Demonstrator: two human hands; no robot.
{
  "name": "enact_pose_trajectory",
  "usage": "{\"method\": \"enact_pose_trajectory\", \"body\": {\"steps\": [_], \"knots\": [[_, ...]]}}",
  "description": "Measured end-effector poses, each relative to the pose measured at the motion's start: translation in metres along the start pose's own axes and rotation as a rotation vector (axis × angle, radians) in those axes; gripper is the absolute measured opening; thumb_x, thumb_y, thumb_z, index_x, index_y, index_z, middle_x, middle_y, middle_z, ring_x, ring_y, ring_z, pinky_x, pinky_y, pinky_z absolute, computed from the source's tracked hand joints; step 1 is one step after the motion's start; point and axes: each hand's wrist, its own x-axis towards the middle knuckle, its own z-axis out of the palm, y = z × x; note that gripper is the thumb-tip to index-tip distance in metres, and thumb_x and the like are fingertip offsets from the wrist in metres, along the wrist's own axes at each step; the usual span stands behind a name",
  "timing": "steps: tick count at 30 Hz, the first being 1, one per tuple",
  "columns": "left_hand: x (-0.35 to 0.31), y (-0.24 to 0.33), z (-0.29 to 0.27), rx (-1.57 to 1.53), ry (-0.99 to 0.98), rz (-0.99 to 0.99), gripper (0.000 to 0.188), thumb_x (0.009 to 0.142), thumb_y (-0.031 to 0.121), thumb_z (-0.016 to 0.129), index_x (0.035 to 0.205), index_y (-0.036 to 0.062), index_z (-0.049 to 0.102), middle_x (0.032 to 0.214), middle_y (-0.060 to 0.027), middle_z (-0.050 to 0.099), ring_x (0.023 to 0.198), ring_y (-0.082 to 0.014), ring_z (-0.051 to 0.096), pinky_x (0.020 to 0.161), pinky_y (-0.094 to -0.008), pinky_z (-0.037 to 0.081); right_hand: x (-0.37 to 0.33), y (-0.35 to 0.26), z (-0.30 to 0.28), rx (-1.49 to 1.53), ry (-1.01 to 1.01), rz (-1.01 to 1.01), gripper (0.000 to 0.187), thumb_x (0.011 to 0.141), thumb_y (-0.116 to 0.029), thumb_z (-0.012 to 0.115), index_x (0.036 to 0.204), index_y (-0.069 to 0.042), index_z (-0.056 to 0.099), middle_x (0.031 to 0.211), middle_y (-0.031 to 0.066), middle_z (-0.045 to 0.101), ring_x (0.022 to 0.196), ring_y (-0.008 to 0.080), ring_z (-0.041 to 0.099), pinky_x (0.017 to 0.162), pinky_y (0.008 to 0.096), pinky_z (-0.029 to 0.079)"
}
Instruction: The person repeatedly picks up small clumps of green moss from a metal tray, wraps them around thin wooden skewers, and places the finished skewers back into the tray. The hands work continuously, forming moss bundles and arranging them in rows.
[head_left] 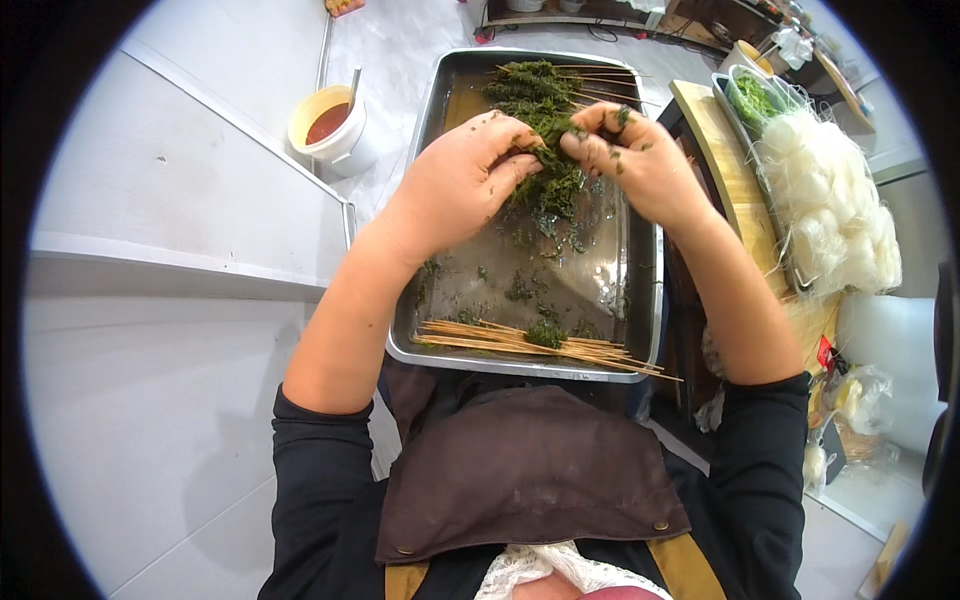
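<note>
A deep metal tray [647, 290] lies before me, wet inside. At its far end, dark green seaweed-like strands [530, 90] are bunched on several thin wooden skewers [610, 76], whose bare ends point right. My left hand [460, 175] is closed, thumb and fingers pinching the near part of the green clump. Across from it, my right hand [640, 160] has its fingers curled and fingertips pressed together at the clump's right side, green bits stuck to the skin. What exactly lies between the right fingertips is hidden. Bare wooden skewers [530, 345] lie along the tray's near edge, a small green lump on them.
A white bucket [345, 140] with red sauce and a handle sticking out stands beyond the tray's left side. On the right, a wooden counter [730, 165] carries a container of white noodle-like bundles [825, 190] and leafy greens [752, 100]. A white panel [180, 150] rises at left.
</note>
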Motion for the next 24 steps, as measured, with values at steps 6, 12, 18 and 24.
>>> {"method": "enact_pose_trajectory", "body": {"steps": [6,12,18,24], "knots": [[-0.003,0.006,0.008,0.129,0.157,0.086,0.026,0.093,0.010,0.069,0.117,0.0033,0.065,0.109,-0.0148,0.066,0.102,-0.0330,0.064,0.088,-0.0401,0.052,-0.015,-0.002,0.006,-0.014,-0.049,0.000,0.033,0.095,-0.026,0.078,0.113,-0.002,0.066,0.098,0.0001,0.066,0.093,0.0090,0.059,0.085,0.0278,0.050],[-0.011,-0.008,0.040,-0.559,0.062,-0.184,0.039,0.108,0.014,0.054,0.145,-0.0014,0.052,0.138,-0.0103,0.061,0.127,-0.0165,0.055,0.107,-0.0325,0.045,-0.012,-0.006,0.009,0.062,-0.021,-0.021,0.028,0.096,-0.024,0.077,0.111,-0.001,0.068,0.097,0.0025,0.069,0.092,0.0105,0.060,0.086,0.0301,0.051],[-0.018,0.008,0.101,-1.403,0.424,-0.465,0.030,0.113,0.017,0.034,0.135,0.0007,0.048,0.134,-0.0122,0.057,0.125,-0.0231,0.056,0.111,-0.0413,0.044,-0.008,0.003,0.038,-0.313,0.164,-0.118,0.022,0.096,-0.014,0.068,0.112,0.000,0.070,0.101,0.0215,0.073,0.092,0.0308,0.072,0.086,0.0377,0.056],[-0.029,-0.004,0.109,-1.415,0.518,-0.688,0.024,0.113,0.016,0.036,0.130,0.0036,0.048,0.129,-0.0121,0.058,0.121,-0.0219,0.059,0.107,-0.0395,0.048,-0.008,-0.009,0.046,-0.483,-0.087,-0.010,0.026,0.096,-0.011,0.060,0.114,0.006,0.069,0.104,0.0267,0.072,0.097,0.0382,0.072,0.088,0.0403,0.056]]}}
